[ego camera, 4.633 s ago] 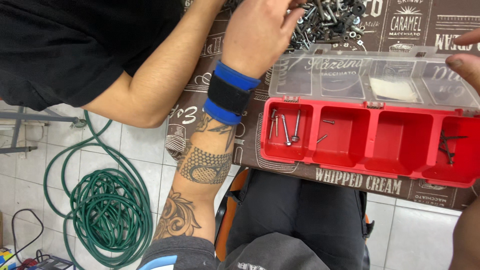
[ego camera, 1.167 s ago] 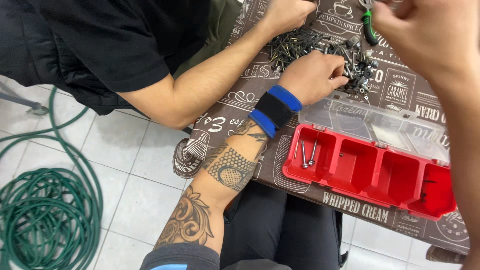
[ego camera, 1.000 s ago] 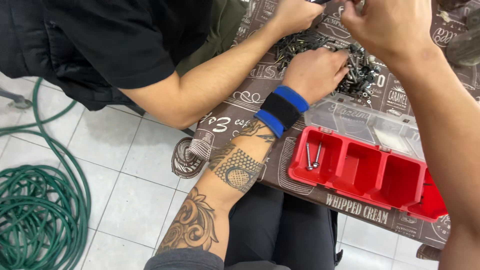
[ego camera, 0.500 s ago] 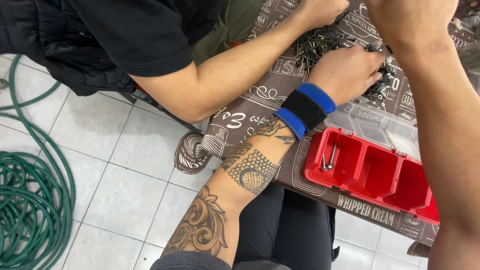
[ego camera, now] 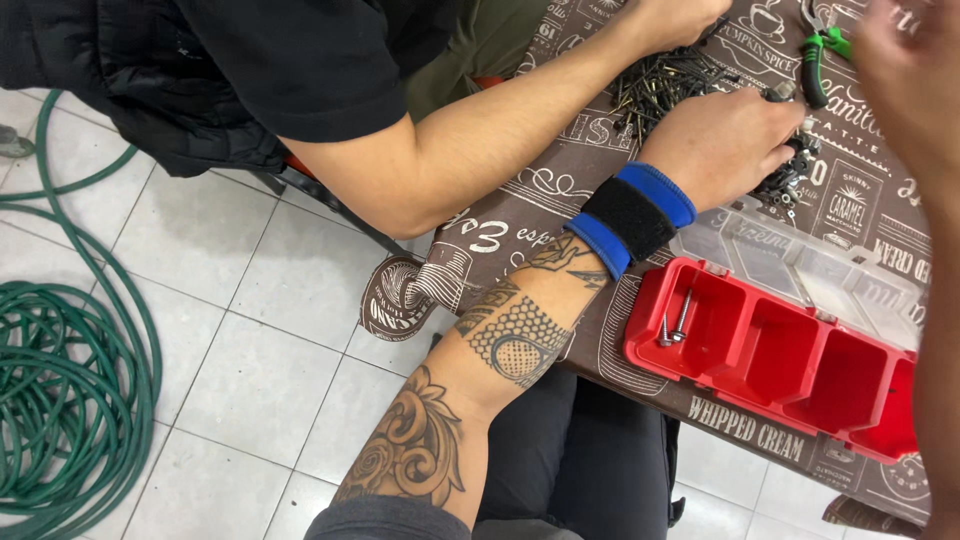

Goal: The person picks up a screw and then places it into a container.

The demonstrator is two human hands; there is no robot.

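Left hand (ego camera: 722,145) shifted onto screw pile (ego camera: 690,85), red organizer (ego camera: 770,355) just below

Pale grey tiled floor (ego camera: 250,340), a coiled green hose (ego camera: 60,400), and a brown printed tablecloth (ego camera: 520,215).

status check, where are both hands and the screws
Left hand down on screw pile, grip unclear. Right hand blurred above pliers. Red tray holds two screws. Co-worker's arm crosses table.
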